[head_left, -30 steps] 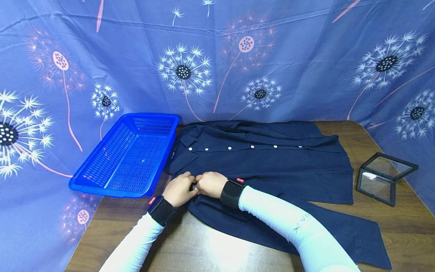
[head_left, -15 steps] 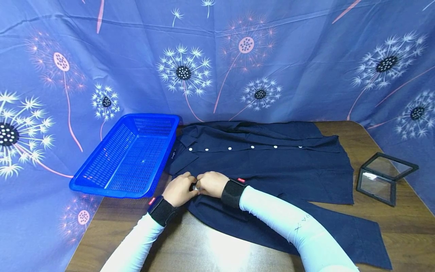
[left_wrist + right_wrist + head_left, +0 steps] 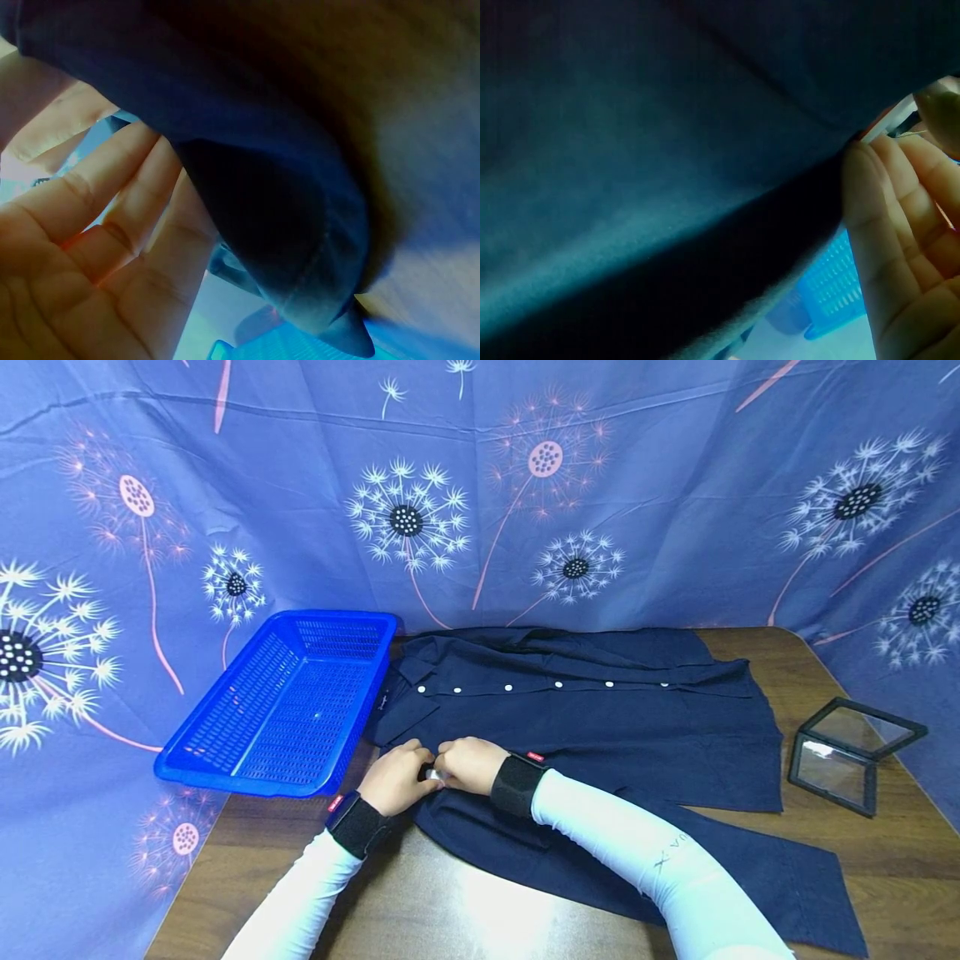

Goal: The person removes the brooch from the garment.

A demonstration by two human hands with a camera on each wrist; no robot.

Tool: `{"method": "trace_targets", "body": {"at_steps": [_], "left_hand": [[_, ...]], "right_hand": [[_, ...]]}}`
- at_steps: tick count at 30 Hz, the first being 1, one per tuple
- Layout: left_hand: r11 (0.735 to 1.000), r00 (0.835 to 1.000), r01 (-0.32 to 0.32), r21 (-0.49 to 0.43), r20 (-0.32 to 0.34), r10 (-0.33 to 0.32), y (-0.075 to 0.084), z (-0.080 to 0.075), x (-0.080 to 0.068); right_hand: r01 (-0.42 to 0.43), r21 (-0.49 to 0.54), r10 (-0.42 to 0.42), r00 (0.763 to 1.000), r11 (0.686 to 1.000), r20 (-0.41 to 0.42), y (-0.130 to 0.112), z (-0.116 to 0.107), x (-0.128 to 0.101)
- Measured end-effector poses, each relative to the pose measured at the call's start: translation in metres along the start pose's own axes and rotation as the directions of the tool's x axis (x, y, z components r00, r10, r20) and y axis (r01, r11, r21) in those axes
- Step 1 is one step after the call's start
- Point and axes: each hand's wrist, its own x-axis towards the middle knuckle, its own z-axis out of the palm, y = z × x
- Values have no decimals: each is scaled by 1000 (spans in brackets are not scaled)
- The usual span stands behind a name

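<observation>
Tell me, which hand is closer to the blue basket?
Left. The left hand is on the shirt right beside the blue basket; the right hand is just past it, farther away.

I read only faint pale letters on my right sleeve [image 3: 667,862]; the red wristband tags stay illegible.
</observation>
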Motion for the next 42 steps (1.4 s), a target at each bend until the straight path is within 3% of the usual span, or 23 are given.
{"method": "trace_targets", "body": {"at_steps": [9,17,21,29,42], "left_hand": [[1000,1000,9,-5,11,-9,-1,1,1],[1000,1000,-9,17,-8,9,-2,1,0],[1000,1000,-12,15,-11,12,-2,1,0],[1000,1000,-8,10,-16,9,-2,1,-1],[1000,1000,2,-22,11,-2,-3,-3,-1]], "right_hand": [[-25,-22,25,1000,999,0,-3,-5,-3],[39,-236,-41,999,971,-6,-12,-2,-4],[42,-295,-50,999,954,-20,-15,1,-5],[33,-310,-36,999,950,-3,-17,2,-5],[72,-356,-90,995,932,-37,-15,-1,-7]]}}
